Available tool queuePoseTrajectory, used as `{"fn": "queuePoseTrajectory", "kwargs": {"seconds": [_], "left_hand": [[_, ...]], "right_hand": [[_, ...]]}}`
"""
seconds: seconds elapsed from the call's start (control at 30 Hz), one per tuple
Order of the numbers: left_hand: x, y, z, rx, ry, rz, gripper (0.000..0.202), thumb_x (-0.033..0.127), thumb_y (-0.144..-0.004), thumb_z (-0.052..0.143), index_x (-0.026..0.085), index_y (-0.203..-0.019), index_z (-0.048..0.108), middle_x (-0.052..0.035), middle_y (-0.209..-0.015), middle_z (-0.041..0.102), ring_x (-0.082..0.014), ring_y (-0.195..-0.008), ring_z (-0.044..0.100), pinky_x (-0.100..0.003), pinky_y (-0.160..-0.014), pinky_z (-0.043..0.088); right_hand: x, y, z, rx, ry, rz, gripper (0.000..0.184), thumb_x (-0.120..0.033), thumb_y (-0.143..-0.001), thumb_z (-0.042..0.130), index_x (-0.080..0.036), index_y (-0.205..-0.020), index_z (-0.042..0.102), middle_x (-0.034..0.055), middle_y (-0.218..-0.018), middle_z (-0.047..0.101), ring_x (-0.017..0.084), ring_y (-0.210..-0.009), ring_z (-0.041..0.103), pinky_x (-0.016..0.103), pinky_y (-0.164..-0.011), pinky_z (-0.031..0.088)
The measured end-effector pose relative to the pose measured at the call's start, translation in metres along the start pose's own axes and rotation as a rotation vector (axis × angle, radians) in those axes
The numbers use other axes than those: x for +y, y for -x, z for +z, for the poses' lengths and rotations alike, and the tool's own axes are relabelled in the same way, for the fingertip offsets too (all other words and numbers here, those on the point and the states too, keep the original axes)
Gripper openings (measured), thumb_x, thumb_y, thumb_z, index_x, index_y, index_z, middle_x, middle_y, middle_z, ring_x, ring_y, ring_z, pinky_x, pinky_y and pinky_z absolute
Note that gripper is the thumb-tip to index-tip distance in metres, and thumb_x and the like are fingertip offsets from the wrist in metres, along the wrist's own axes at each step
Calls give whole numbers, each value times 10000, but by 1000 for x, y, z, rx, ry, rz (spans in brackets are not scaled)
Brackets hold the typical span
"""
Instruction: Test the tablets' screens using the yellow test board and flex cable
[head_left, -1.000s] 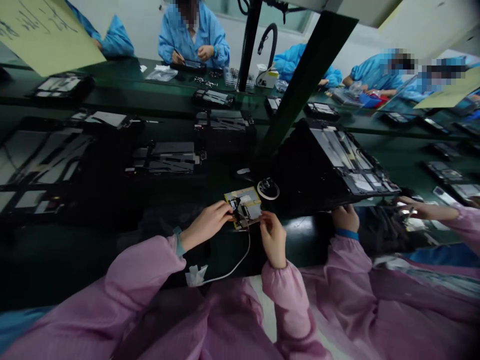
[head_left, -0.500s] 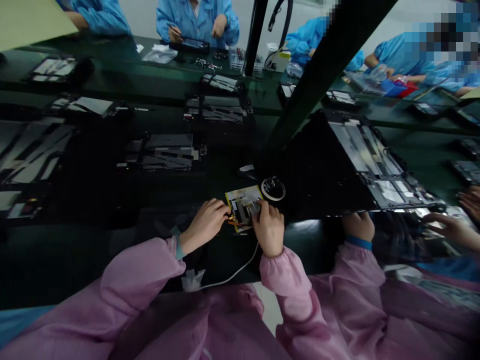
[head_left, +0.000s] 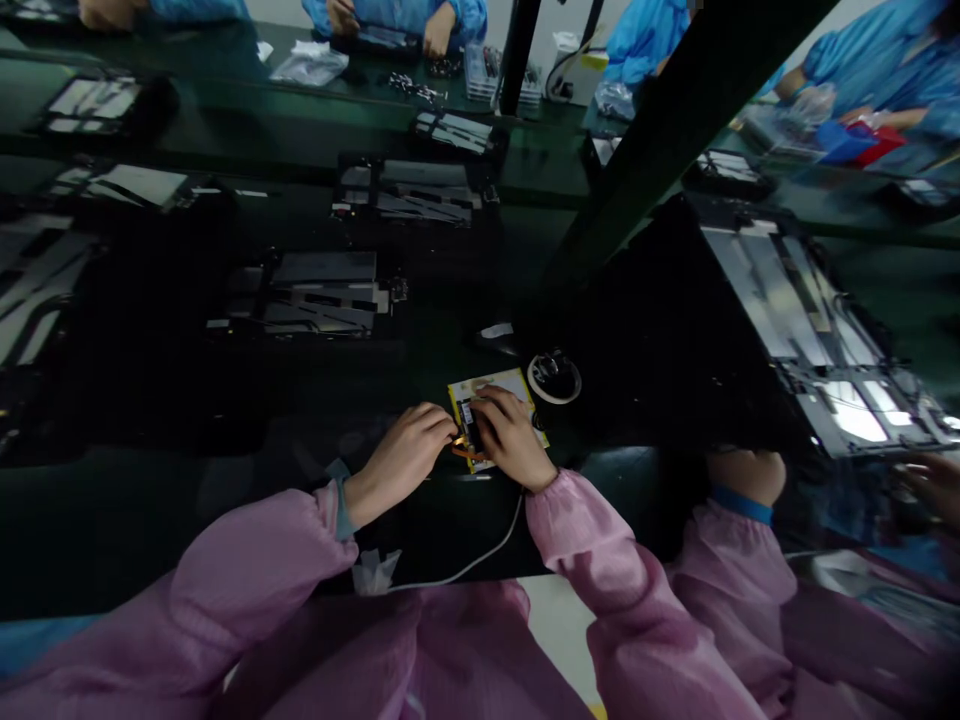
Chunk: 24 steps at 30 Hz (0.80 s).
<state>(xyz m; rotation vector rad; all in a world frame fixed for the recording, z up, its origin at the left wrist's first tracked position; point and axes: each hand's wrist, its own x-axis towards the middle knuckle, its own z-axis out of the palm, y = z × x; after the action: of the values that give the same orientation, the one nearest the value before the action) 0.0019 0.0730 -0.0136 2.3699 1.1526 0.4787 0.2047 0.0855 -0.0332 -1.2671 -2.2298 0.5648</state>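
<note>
A small yellow-edged pad (head_left: 504,384) with a small dark part on it lies on the dark green bench in front of me. My left hand (head_left: 401,459) rests at the pad's left edge with its fingers curled, pinching at the small part there. My right hand (head_left: 510,437) lies on top of the pad, fingers bent down and pressing on the part, which it mostly hides. A white cable (head_left: 480,553) runs from under my right wrist toward the bench's near edge.
A roll of tape (head_left: 553,377) sits just right of the pad. Opened dark device chassis (head_left: 322,293) lie on the bench beyond. A co-worker's hand (head_left: 742,472) holds a large chassis (head_left: 817,330) at right. A dark post (head_left: 667,130) slants up. People in blue sit at the far side.
My right hand slid left from the pad's right edge onto its top. The left hand stayed at the left edge. The view tilted downward and the co-worker's chassis shifted right.
</note>
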Motion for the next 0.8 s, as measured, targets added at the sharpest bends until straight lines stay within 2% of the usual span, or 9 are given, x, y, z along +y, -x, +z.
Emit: {"fn": "queuePoseTrajectory", "kwargs": {"seconds": [0.17, 0.47, 0.67, 0.8], "left_hand": [[2, 0, -1, 6, 3, 25, 186, 95, -898, 463, 174, -1003, 594, -61, -1027, 606, -204, -1033, 516, -385, -925, 466], [4, 1, -3, -22, 28, 56, 176, 79, -890, 475, 162, -1004, 581, -59, -1054, 609, -195, -1050, 524, -376, -963, 468], [3, 4, -1, 2, 83, 14, 167, 107, -918, 432, 182, -959, 577, -47, -1017, 609, -185, -1014, 534, -368, -933, 474], [3, 4, 0, -25, 45, -7, 178, 111, -921, 418, 179, -940, 582, -55, -998, 611, -190, -981, 538, -372, -908, 472]], "right_hand": [[-1, 2, 0, -4, -43, 18, 328, -124, -866, 474, -203, -1166, 580, 116, -1239, 538, 257, -1218, 452, 458, -1011, 404], [-2, 4, 2, -2, -90, 3, 308, -95, -858, 471, -177, -1134, 580, 121, -1223, 539, 243, -1218, 447, 434, -1029, 406], [0, 6, 2, -16, -106, -16, 326, -95, -852, 465, -205, -1139, 574, 108, -1250, 540, 240, -1257, 440, 455, -1044, 401], [3, 7, -2, -50, -113, -90, 279, -97, -839, 483, -198, -1059, 620, 106, -1301, 534, 243, -1322, 396, 472, -1066, 388]]}}
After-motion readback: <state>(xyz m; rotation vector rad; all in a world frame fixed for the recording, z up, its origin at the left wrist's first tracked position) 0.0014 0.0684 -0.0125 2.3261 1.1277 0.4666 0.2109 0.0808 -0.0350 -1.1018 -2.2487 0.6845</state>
